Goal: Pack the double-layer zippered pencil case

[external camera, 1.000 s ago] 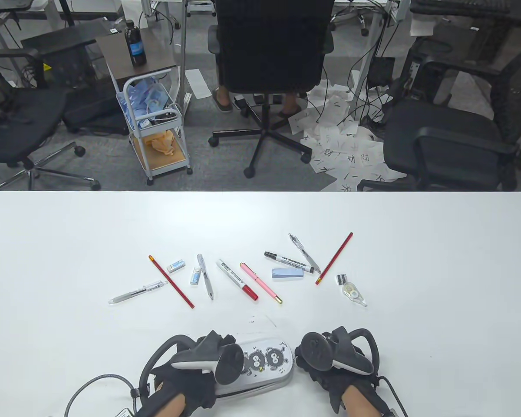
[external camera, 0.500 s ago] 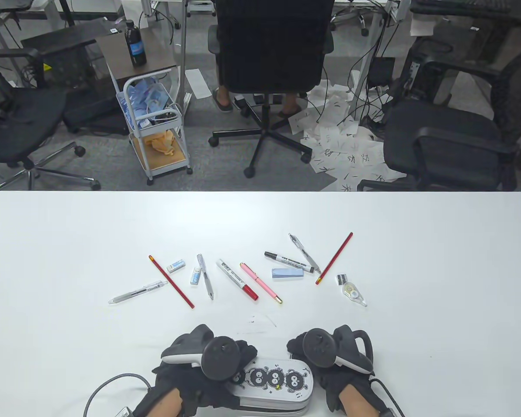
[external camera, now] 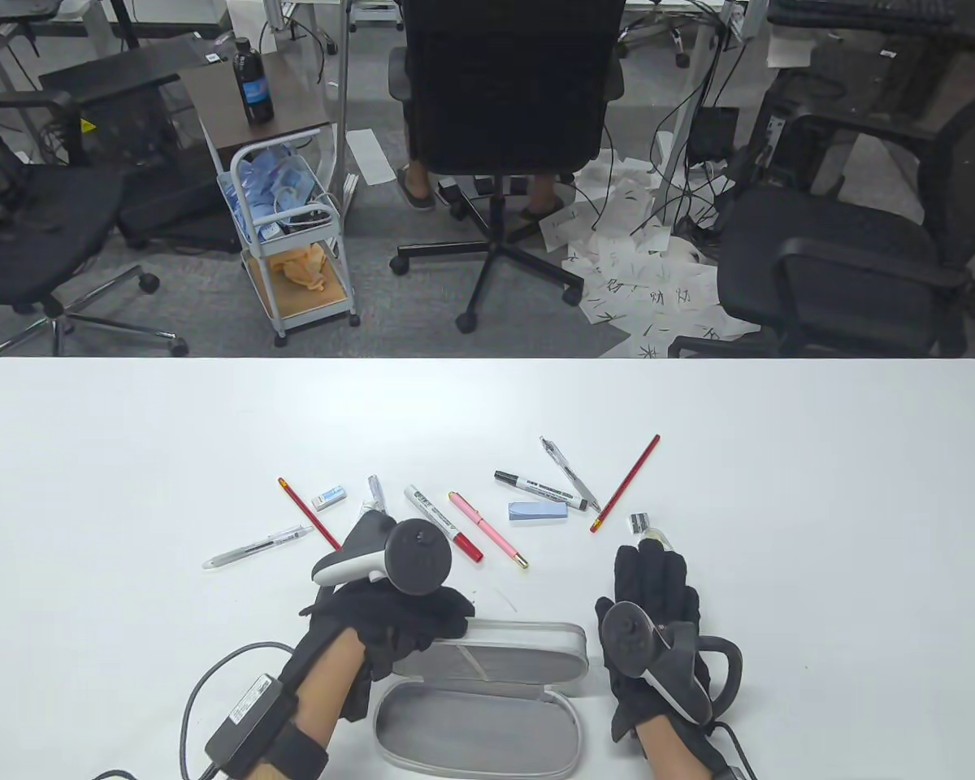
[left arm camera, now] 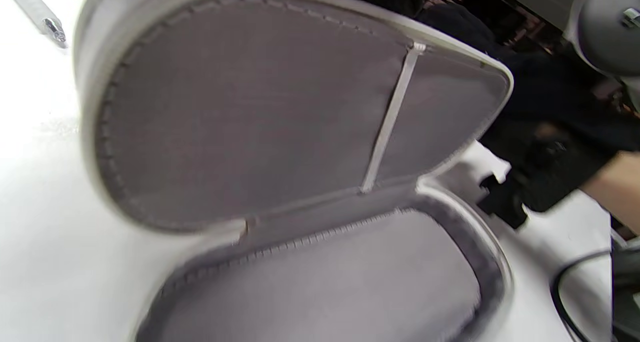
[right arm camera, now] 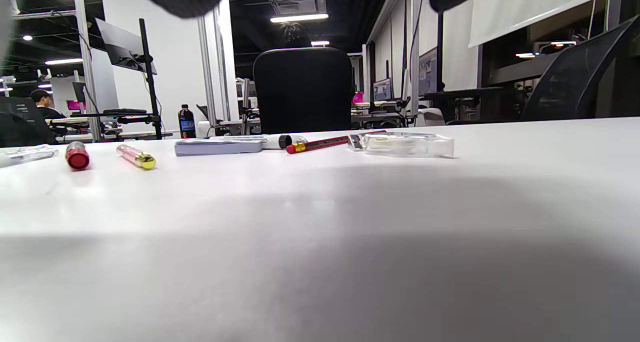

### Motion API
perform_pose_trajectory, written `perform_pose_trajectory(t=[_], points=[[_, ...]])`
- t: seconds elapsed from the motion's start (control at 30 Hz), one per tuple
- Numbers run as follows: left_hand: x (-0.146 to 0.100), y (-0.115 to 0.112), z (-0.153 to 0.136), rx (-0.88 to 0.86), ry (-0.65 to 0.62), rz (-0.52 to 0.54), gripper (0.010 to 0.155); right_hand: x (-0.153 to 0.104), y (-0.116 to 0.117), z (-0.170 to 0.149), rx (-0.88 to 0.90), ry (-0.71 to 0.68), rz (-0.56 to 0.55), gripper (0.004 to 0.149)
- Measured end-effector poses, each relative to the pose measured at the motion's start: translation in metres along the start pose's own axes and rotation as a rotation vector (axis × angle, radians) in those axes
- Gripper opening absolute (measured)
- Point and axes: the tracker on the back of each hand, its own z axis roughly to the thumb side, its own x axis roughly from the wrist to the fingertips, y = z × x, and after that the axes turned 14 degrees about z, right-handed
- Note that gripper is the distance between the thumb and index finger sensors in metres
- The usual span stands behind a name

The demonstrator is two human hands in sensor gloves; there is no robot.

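Note:
The grey zippered pencil case (external camera: 487, 658) lies open near the table's front edge. Its lid stands up and its empty base (external camera: 478, 729) faces me. My left hand (external camera: 406, 617) grips the lid's left end. The left wrist view shows the grey lining (left arm camera: 260, 112) and a white elastic strap (left arm camera: 390, 117). My right hand (external camera: 650, 585) lies flat and open to the right of the case. Its fingertips reach the correction tape (external camera: 656, 534), which also shows in the right wrist view (right arm camera: 405, 144). Pens, markers, pencils and erasers lie scattered behind.
Behind the case lie a red-capped marker (external camera: 443, 522), a pink pen (external camera: 487, 529), a blue eraser (external camera: 539, 511), a black marker (external camera: 536, 489), two red pencils (external camera: 626, 483) (external camera: 309, 514), a small eraser (external camera: 329, 496), a clear pen (external camera: 257, 546) and a sharpener (external camera: 638, 522).
The case was closed, pattern side up, between both hands. Now it is open with the lid raised. My left hand moved up to the lid. My right hand let go and stretched forward, flat.

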Motion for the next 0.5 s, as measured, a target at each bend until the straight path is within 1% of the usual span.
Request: perform_pose_trajectory(t=[0.07, 0.17, 0.27, 0.33, 0.4, 0.47, 0.5], points=[[0.008, 0.003, -0.007, -0.036, 0.019, 0.051, 0.041, 0.0, 0.001, 0.003, -0.008, -0.022, 0.009, 0.068], [0.019, 0.001, -0.017, -0.054, 0.075, 0.034, 0.04, 0.001, 0.003, 0.003, 0.004, -0.041, 0.044, 0.068], [0.029, -0.004, -0.027, -0.049, 0.115, 0.046, 0.039, 0.002, 0.005, 0.002, 0.034, -0.064, 0.086, 0.066], [0.034, -0.008, -0.031, -0.032, 0.134, 0.052, 0.039, 0.003, 0.006, 0.004, 0.031, -0.081, 0.093, 0.066], [0.037, -0.009, -0.036, 0.021, 0.134, 0.092, 0.04, 0.003, 0.006, 0.005, 0.021, -0.092, 0.1, 0.065], [0.035, -0.004, -0.045, -0.01, 0.115, 0.162, 0.043, 0.003, 0.006, 0.005, 0.018, -0.091, 0.103, 0.065], [0.03, 0.003, -0.051, -0.052, 0.118, 0.216, 0.044, 0.003, 0.005, 0.005, 0.02, -0.09, 0.103, 0.065]])
